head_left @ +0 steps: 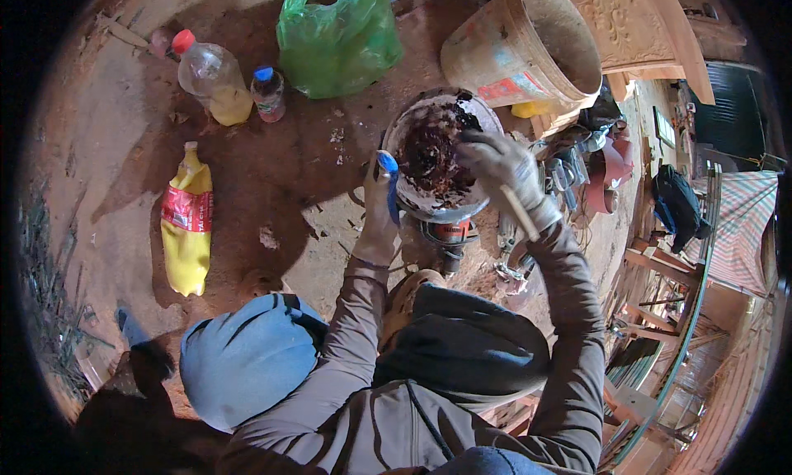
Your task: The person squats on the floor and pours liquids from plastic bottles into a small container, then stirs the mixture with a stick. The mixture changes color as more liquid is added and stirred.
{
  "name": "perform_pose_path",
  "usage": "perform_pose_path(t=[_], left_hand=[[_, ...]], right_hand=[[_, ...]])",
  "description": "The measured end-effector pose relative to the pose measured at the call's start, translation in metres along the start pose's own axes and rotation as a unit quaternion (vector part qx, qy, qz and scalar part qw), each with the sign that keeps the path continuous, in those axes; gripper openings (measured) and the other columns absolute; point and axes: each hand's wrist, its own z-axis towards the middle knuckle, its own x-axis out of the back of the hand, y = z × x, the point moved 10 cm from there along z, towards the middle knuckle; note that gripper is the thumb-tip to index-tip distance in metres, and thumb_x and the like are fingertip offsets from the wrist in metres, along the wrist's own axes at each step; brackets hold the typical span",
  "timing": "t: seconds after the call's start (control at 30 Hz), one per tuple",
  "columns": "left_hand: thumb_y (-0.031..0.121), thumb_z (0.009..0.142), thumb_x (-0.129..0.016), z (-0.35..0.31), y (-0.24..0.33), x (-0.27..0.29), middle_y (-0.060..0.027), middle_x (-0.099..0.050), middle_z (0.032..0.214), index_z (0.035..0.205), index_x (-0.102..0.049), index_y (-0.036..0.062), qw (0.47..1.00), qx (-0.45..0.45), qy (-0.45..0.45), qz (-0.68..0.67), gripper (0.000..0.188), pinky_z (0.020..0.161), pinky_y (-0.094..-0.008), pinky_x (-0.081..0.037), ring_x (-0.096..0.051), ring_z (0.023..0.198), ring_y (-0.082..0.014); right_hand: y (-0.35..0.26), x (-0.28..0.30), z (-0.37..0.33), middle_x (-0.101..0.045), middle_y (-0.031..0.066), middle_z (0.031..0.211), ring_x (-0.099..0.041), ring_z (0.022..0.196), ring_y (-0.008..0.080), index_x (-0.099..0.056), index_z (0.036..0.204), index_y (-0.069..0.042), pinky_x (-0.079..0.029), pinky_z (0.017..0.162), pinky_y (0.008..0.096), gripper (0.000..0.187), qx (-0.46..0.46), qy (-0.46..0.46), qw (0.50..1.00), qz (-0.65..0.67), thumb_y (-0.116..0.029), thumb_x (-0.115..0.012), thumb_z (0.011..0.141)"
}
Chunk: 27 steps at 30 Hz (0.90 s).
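Observation:
In front of me a round white tub (396, 137) holds a dark brown, lumpy paste (436, 149), some of it smeared up the inner wall. My left hand (381, 196) is closed on the tub's near left side, with a bright blue strip (388, 165) at its fingers. Over the tub's right rim my right hand (502, 171), in a greyish work glove, grips a tool with a pale wooden handle (520, 214). That handle sticks out toward me; the tool's other end is hidden by the hand. Just below the tub is an orange and black power tool (448, 240).
A bottle of yellow contents with a red label (187, 221) lies at left. Behind it stand a red-capped bottle (213, 79), a small blue-capped bottle (268, 95) and a green plastic bag (338, 42). A large dirty bucket (503, 50) tilts at far right, near carved wood (619, 17).

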Motion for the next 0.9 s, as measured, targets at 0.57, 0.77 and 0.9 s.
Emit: perform_pose_path(t=[0.57, 0.77, 0.9], left_hand=[[0.068, 0.102, -0.038, 0.002, 0.018, -0.025, -0.0099, -0.04, 0.161, 0.159, -0.035, 0.0063, 0.984, 0.07, -0.01, -0.16, 0.084, 0.123, -0.0466, -0.033, -0.043, 0.145, -0.0272], [0.073, 0.098, -0.041, 0.004, 0.026, -0.022, -0.0097, -0.035, 0.164, 0.163, -0.025, 0.012, 0.994, 0.04, 0.02, -0.102, 0.09, 0.123, -0.0469, -0.033, -0.04, 0.147, -0.0289], [0.068, 0.101, -0.041, -0.006, 0.018, -0.05, -0.0105, -0.037, 0.162, 0.164, -0.023, 0.0145, 0.99, 0.066, -0.033, -0.123, 0.084, 0.12, -0.0465, -0.038, -0.044, 0.144, -0.0273]], right_hand=[[0.024, -0.004, -0.013, -0.073, 0.0167, 0.109, -0.071, 0.095, 0.0356, -0.071, 0.112, -0.003, -0.057, 0.082, 0.041, 0.023, -0.182, 0.049, 0.966, 0.176, -0.002, -0.068, 0.089], [-0.055, -0.025, -0.059, -0.072, 0.0136, 0.108, -0.072, 0.093, 0.0332, -0.072, 0.113, -0.009, -0.058, 0.078, 0.0426, 0.033, -0.011, -0.024, 0.997, 0.066, -0.009, -0.077, 0.08], [-0.022, -0.041, -0.017, -0.07, 0.0133, 0.107, -0.071, 0.09, 0.0333, -0.069, 0.116, -0.014, -0.058, 0.073, 0.0427, 0.033, 0.007, -0.002, 0.998, 0.067, -0.014, -0.072, 0.083]])
